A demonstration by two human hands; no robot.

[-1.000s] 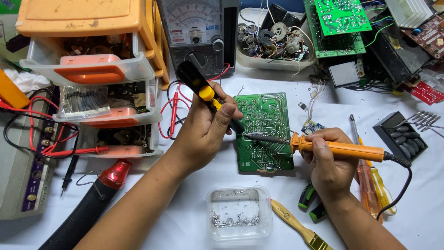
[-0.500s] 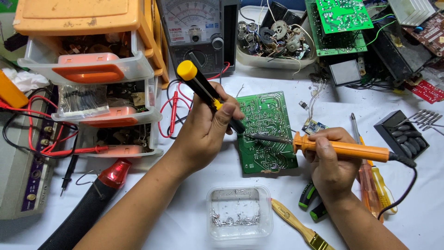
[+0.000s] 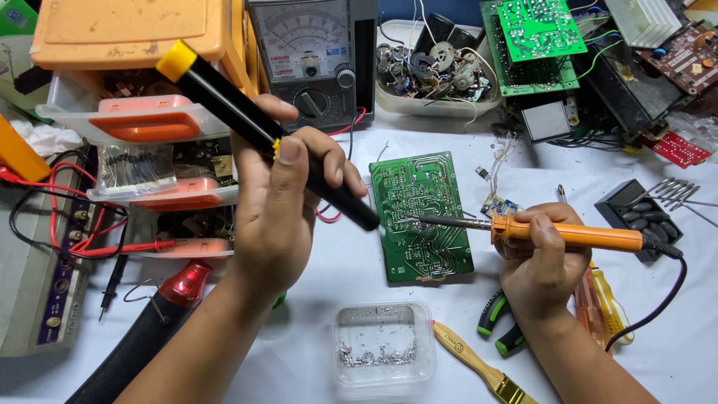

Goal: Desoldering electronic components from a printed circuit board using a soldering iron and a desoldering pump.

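My left hand [image 3: 280,198] grips a black desoldering pump [image 3: 254,127] with a yellow plunger cap, tilted so that its tip points down at the left edge of a green circuit board [image 3: 422,217]. My right hand [image 3: 542,262] holds an orange-handled soldering iron [image 3: 576,236] level. The iron's metal tip rests on the board's solder side, close to the pump's tip. The board lies flat on the white table.
An orange parts drawer cabinet [image 3: 142,112] stands at left and an analog multimeter [image 3: 310,56] behind. A clear tub with solder bits [image 3: 383,344], a small brush [image 3: 479,366], green-handled pliers [image 3: 497,325] and screwdrivers [image 3: 602,307] lie near me. More boards and a parts tray [image 3: 434,71] sit at the back.
My left hand and the pump have come up and closer to the camera, and the view is nearer the board. The soldering iron stays on the board.
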